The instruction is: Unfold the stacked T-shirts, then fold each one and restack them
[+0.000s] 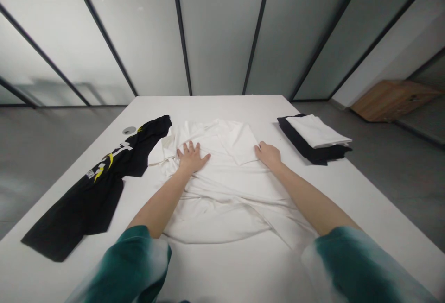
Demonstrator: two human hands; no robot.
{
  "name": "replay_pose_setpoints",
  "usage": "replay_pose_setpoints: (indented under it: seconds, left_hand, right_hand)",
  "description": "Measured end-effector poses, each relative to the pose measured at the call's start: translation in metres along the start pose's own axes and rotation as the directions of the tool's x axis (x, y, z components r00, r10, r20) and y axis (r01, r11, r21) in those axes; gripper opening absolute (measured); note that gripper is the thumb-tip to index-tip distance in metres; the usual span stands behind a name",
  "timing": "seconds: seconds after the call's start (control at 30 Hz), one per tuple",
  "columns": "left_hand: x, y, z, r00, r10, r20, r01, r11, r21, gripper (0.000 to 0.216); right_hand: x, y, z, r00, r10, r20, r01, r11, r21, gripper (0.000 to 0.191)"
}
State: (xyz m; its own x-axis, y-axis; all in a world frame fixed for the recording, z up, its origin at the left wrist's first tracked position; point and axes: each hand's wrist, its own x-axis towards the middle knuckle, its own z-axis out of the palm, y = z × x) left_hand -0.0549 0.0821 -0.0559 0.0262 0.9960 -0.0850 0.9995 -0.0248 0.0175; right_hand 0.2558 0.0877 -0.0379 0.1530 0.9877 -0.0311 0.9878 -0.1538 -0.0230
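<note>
A white T-shirt [222, 219] lies spread and wrinkled across the middle of the table, its collar end away from me. My left hand [190, 158] rests flat on its left upper part, fingers spread. At the right sleeve's edge, my right hand [269, 153] is closed, pinching the white cloth between thumb and fingers. Folds run sideways across the lower half of the shirt, and its lower right part is partly covered by my right forearm.
Black clothing [100, 187] with white and yellow print lies along the table's left side, near a small round grey object [129, 130]. At right sits a folded stack, a white garment [318, 130] over a black one [313, 154]. Frosted glass panels [219, 29] stand behind the white table [215, 106].
</note>
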Motion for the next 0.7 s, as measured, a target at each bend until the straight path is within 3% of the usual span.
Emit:
replay_pose_setpoints:
  seconds: [0.33,0.47,0.6,0.7]
  left_hand:
    - [0.028,0.024,0.005,0.987,0.159,-0.025,-0.159,0.987,-0.002,0.089]
    - [0.028,0.026,0.006,0.984,0.169,-0.053,-0.17,0.985,-0.006,0.087]
    - [0.026,0.024,0.006,0.983,0.169,-0.064,-0.169,0.986,0.009,0.086]
    - [0.024,0.025,0.005,0.984,0.169,-0.063,-0.167,0.986,0.024,0.086]
  right_hand:
    - [0.005,0.049,-0.007,0.988,0.143,0.055,-0.143,0.99,-0.002,0.038]
    - [0.03,0.057,-0.014,0.986,0.164,0.028,-0.165,0.984,0.068,0.034]
    - [0.077,0.057,-0.016,0.985,0.0,-0.171,0.029,0.985,0.171,0.043]
    - [0.114,0.051,-0.014,0.975,-0.109,-0.192,0.142,0.975,0.169,0.052]
